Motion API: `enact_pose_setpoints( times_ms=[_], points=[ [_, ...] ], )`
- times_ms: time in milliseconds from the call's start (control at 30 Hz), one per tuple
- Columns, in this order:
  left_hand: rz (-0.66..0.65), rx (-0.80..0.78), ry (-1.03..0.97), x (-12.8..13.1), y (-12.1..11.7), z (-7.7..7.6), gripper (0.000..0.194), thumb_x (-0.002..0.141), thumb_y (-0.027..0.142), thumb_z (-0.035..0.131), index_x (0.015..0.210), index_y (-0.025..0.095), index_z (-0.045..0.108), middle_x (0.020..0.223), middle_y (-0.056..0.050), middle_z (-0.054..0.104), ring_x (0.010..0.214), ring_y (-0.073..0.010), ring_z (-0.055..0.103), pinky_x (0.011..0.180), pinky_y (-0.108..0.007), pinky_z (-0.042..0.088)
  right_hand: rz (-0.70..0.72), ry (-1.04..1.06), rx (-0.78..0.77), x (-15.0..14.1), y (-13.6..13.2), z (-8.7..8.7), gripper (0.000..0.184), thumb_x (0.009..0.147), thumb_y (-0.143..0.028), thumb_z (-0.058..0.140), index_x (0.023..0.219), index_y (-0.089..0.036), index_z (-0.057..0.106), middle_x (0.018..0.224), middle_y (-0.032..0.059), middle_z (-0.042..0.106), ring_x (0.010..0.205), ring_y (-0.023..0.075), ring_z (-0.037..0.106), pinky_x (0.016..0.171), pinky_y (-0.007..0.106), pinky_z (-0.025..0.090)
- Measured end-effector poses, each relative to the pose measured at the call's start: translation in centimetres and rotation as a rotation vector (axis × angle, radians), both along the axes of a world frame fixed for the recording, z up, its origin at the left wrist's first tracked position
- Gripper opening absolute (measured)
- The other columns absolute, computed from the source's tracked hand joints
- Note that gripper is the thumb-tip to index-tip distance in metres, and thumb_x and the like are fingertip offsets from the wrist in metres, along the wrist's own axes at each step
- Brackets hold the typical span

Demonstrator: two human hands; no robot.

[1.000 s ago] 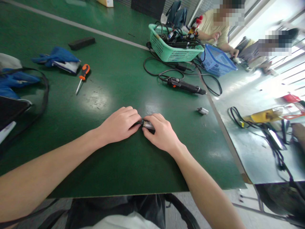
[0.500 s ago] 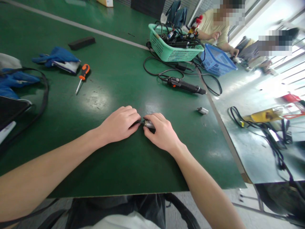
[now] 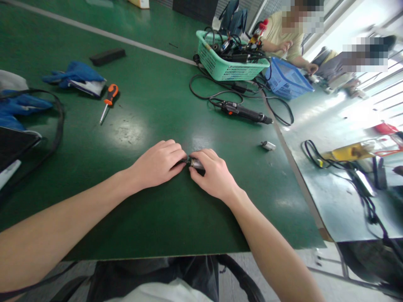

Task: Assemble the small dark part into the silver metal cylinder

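A small silver cylinder [image 3: 197, 164], which looks like a little motor, lies between the thumb and fingers of my right hand [image 3: 215, 173]. Its dark end points left, toward my left hand [image 3: 161, 163]. That hand is closed, with its thumb and fingertips pinching a small black piece [image 3: 185, 160] against the cylinder's end. Most of the black piece is hidden by my fingers. Both hands rest low on the green tabletop [image 3: 176, 218], their fingertips almost meeting. Over to the right, a second silver cylinder [image 3: 268, 145] lies on its side.
An electric screwdriver [image 3: 245, 112] with its cable lies beyond my hands, before a green basket [image 3: 233, 69] of tools and a blue basket [image 3: 286, 79]. An orange-handled screwdriver [image 3: 110, 100], blue gloves [image 3: 78, 77] and a black block [image 3: 107, 56] are on the left. Two people sit at the far right.
My hands and the silver cylinder look almost unmoved. A small dark shape has come into view at the right edge.
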State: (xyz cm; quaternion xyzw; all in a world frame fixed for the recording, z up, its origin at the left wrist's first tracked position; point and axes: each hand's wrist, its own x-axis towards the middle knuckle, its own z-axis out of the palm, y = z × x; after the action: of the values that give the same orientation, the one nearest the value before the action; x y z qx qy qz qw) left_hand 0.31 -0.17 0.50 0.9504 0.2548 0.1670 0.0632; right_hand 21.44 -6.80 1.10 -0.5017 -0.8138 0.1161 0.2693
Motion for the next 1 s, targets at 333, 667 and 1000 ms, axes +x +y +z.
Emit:
enact_pose_setpoints(
  times_ms=[333,667,1000],
  points=[
    [-0.015,0.002,-0.008,0.0,0.0,-0.1,0.027,0.105,0.034,0.048,0.099,0.016,0.067,0.091,-0.006,0.064,0.09,-0.0223,0.057,0.082,-0.037,0.047,0.024,0.024,-0.011,0.0,0.0,-0.1,0.023,0.093,-0.016,0.061,0.115,-0.021,0.062,0.109,0.0096,0.067,0.106,0.0269,0.061,0.096,0.043,0.053],
    [0.124,-0.025,0.0,-0.1,0.3,0.0,0.032,0.098,0.048,0.061,0.09,0.017,0.065,0.09,-0.007,0.066,0.09,-0.0234,0.057,0.079,-0.038,0.046,0.156,-0.153,-0.012,1.8,2.2,0.2,0.024,0.099,-0.018,0.051,0.118,-0.023,0.066,0.115,0.0098,0.066,0.11,0.0266,0.057,0.102,0.044,0.049],
    [0.121,-0.07,-0.024,0.0,0.1,0.3,0.029,0.102,0.039,0.054,0.091,0.016,0.068,0.09,-0.008,0.067,0.089,-0.0222,0.057,0.08,-0.037,0.046,-0.316,-0.32,-0.056,16.0,13.5,-1.0,0.033,0.091,-0.023,0.058,0.121,-0.019,0.07,0.118,0.0136,0.072,0.11,0.0329,0.062,0.1,0.05,0.045]
  ],
)
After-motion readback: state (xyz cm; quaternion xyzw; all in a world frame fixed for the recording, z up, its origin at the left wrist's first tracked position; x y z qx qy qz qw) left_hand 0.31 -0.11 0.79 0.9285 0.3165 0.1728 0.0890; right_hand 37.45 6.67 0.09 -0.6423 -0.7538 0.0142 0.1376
